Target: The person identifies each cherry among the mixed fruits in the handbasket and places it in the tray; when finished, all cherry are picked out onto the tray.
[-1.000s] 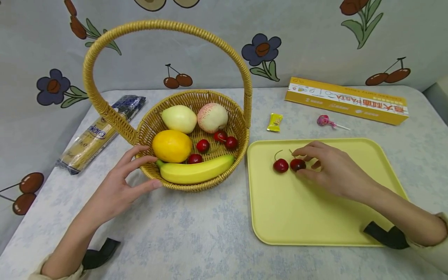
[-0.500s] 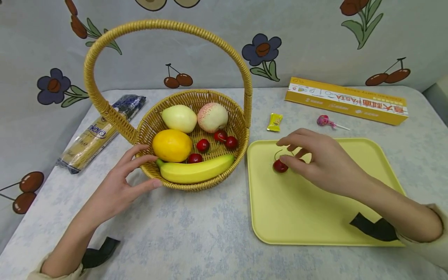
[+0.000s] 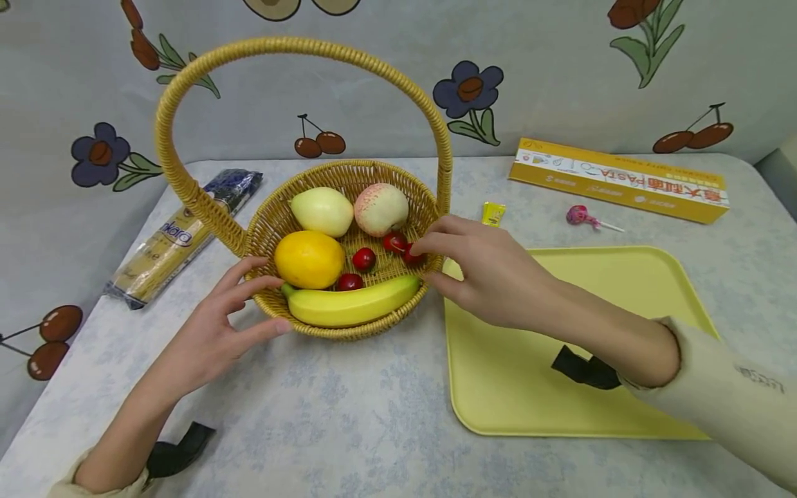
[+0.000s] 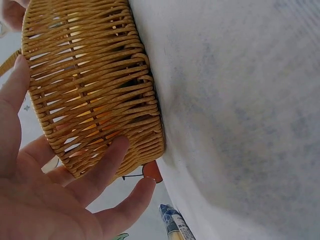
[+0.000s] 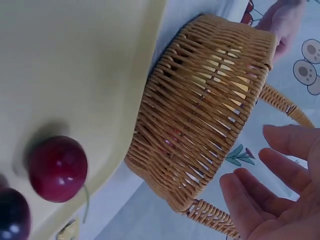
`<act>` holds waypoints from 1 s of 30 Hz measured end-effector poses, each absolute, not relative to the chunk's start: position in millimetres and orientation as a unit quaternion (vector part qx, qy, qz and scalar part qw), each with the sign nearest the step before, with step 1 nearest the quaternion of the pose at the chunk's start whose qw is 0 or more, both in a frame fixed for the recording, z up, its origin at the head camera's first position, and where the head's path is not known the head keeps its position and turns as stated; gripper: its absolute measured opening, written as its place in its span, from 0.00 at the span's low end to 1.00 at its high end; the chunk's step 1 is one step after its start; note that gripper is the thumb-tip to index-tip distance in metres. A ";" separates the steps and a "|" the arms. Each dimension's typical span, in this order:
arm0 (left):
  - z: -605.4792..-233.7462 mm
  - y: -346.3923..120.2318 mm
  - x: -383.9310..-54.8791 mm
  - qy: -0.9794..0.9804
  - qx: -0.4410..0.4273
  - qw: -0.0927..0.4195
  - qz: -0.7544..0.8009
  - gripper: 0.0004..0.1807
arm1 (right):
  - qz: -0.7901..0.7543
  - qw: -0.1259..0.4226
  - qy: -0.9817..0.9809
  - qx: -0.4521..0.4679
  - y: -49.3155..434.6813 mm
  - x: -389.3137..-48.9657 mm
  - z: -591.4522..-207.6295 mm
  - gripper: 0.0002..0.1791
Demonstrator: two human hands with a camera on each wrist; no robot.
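Note:
My left hand (image 3: 202, 332) holds the left side of a wicker basket (image 3: 349, 334), with fingers over its rim and the thumb at the front. In the left wrist view, other fingers lie against the woven wall (image 4: 95, 85). The basket holds a banana (image 3: 351, 304), a yellow mango-like fruit (image 3: 309, 259), a pale green-yellow fruit (image 3: 324, 211), a peach (image 3: 381, 209) and several cherries (image 3: 364, 259). At the right rim hovers my right hand (image 3: 492, 273), fingers loosely bent and nothing between them in the right wrist view. There, a cherry (image 5: 57, 169) and a darker cherry (image 5: 12, 215) lie on the yellow tray (image 5: 95, 65).
The basket's tall arched handle (image 3: 299, 45) rises over the fruit. Behind the tray lie a yellow-wrapped candy (image 3: 493, 213), a pink lollipop (image 3: 579, 216) and a long orange pasta box (image 3: 619, 180). A bag of spaghetti (image 3: 180, 238) lies left of the basket.
My right hand has let go of a cherry on the tray and moved left to the basket's right rim. My left hand has stayed in place on the basket.

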State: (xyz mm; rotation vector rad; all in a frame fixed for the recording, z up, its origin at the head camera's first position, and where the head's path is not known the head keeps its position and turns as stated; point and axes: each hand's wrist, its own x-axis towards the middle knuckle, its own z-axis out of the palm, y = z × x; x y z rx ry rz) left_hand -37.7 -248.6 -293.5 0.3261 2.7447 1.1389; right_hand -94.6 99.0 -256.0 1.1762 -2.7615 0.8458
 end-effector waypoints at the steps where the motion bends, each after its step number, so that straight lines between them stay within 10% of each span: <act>1: -293.8 -248.2 -37.9 0.915 0.110 0.076 0.380 0.25 | 0.263 0.008 -0.887 0.379 95.8 -97.2 -255.5 0.13; 22: -294.4 -248.5 -38.0 0.911 0.113 0.080 0.388 0.24 | 0.149 -0.202 -0.897 0.364 38.3 -146.2 -258.7 0.39; 30: -294.3 -248.5 -38.0 0.911 0.115 0.078 0.389 0.24 | 0.145 -0.199 -0.897 0.367 32.8 -148.1 -265.3 0.38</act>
